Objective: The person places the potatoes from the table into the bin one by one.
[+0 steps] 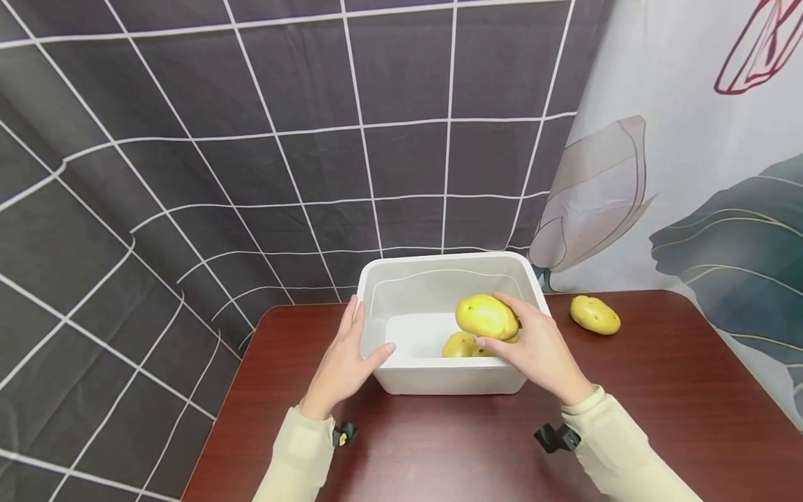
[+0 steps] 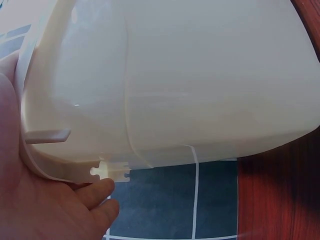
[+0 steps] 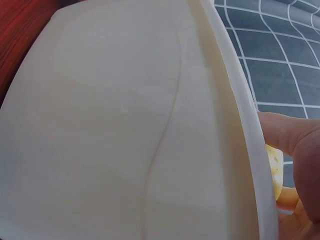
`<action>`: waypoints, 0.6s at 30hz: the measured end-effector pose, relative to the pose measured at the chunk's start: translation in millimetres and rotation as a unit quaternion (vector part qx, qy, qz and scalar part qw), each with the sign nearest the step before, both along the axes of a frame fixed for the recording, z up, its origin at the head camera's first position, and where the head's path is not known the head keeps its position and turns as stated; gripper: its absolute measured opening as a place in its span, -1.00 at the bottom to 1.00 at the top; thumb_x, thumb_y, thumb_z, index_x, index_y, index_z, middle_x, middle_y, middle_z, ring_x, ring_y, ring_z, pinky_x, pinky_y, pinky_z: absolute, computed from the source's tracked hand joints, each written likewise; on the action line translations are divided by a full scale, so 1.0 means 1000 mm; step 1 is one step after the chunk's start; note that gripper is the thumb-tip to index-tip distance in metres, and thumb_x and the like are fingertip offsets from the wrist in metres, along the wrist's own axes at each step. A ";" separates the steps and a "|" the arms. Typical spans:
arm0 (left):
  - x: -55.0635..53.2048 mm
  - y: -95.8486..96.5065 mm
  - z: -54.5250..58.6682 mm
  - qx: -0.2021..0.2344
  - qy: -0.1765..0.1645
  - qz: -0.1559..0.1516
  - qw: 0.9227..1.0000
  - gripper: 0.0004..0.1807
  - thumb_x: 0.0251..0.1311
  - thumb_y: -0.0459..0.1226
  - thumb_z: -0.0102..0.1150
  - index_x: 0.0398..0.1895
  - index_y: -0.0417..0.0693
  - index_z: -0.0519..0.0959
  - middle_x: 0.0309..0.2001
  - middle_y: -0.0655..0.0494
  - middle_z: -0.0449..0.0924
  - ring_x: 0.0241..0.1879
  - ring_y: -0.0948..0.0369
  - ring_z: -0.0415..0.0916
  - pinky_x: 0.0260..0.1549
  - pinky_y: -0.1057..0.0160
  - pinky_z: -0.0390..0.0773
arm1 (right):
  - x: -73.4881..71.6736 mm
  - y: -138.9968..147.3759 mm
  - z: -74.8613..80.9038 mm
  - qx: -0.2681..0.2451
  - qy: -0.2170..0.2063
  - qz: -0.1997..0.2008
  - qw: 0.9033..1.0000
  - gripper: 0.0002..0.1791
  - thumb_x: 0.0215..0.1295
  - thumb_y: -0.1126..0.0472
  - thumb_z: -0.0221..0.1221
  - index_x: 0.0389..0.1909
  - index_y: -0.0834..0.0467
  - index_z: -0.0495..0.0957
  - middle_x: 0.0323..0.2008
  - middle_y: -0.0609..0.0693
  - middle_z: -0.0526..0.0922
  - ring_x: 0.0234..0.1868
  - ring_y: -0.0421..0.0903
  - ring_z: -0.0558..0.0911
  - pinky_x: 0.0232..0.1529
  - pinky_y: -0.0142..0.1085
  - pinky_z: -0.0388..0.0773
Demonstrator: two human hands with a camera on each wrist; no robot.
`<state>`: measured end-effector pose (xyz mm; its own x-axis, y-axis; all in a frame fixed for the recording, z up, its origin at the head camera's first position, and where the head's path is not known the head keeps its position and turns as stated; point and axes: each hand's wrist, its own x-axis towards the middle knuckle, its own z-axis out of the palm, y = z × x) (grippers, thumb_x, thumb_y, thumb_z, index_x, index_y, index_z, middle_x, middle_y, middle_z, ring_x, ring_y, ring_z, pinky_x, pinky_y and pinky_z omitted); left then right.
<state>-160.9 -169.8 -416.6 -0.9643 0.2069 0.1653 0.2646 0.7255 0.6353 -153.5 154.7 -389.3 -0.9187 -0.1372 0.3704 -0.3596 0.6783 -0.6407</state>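
Observation:
In the head view, a yellow potato (image 1: 486, 316) is in my right hand (image 1: 538, 346), gripped between thumb and fingers over the right part of a white plastic bin (image 1: 439, 377). More potatoes (image 1: 460, 344) lie inside the bin below it, partly hidden by the front wall and the held one. My left hand (image 1: 341, 362) rests at the bin's left front corner, thumb over the rim and fingers straight along the outer side. The left wrist view shows those fingers (image 2: 102, 197) beneath the rim. In the right wrist view the held potato (image 3: 275, 170) peeks out past the rim.
Another potato (image 1: 594, 315) lies on the brown wooden table (image 1: 433, 446) to the right of the bin. Behind the table hang a dark cloth with a white grid (image 1: 401, 167) and a pale patterned cloth (image 1: 665, 174).

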 end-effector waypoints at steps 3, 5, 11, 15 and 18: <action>0.000 0.000 0.000 0.000 0.000 0.001 1.000 0.07 0.27 0.27 0.13 0.61 -0.15 -0.03 0.63 0.16 -0.27 0.56 0.09 -0.09 0.38 -0.12 0.20 | -0.001 -0.001 -0.001 0.010 0.001 0.003 1.000 -0.18 0.01 0.08 0.55 0.31 0.21 0.48 0.12 0.17 0.63 -0.01 0.09 0.62 -0.02 0.03 0.51; 0.000 0.000 0.000 0.002 0.000 0.002 1.000 0.07 0.27 0.26 0.14 0.61 -0.15 -0.03 0.63 0.16 -0.27 0.56 0.09 -0.09 0.38 -0.12 0.20 | -0.002 -0.001 -0.002 0.015 0.002 0.004 1.000 -0.18 0.00 0.11 0.55 0.30 0.23 0.48 0.12 0.19 0.63 -0.01 0.11 0.63 -0.02 0.04 0.51; 0.000 0.000 0.000 0.005 -0.002 0.002 1.000 0.08 0.26 0.29 0.12 0.61 -0.14 -0.03 0.63 0.20 -0.28 0.56 0.10 -0.10 0.38 -0.12 0.19 | -0.004 -0.001 -0.004 0.031 0.003 0.003 1.000 -0.19 -0.02 0.13 0.55 0.29 0.25 0.48 0.10 0.20 0.64 -0.03 0.12 0.62 -0.03 0.04 0.51; 0.000 0.000 0.000 0.005 -0.003 0.005 1.000 0.08 0.26 0.29 0.13 0.61 -0.14 -0.03 0.63 0.20 -0.28 0.56 0.09 -0.09 0.38 -0.13 0.19 | -0.004 -0.002 -0.005 0.045 -0.002 0.007 0.999 -0.18 -0.01 0.12 0.55 0.29 0.27 0.47 0.11 0.22 0.63 0.02 0.14 0.61 0.01 0.07 0.50; 0.000 0.000 0.000 0.005 -0.002 0.003 1.000 0.08 0.26 0.28 0.13 0.61 -0.14 -0.03 0.63 0.20 -0.28 0.55 0.08 -0.08 0.38 -0.13 0.20 | -0.004 -0.002 -0.005 0.055 -0.005 0.008 0.998 -0.18 0.00 0.10 0.54 0.29 0.29 0.47 0.11 0.24 0.62 0.04 0.16 0.61 0.02 0.08 0.50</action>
<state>-161.1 -169.4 -416.6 -0.9665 0.1987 0.1625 0.2565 0.7207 0.6441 -157.8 152.4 -394.6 -0.9198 -0.1919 0.3423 -0.3649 0.7389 -0.5665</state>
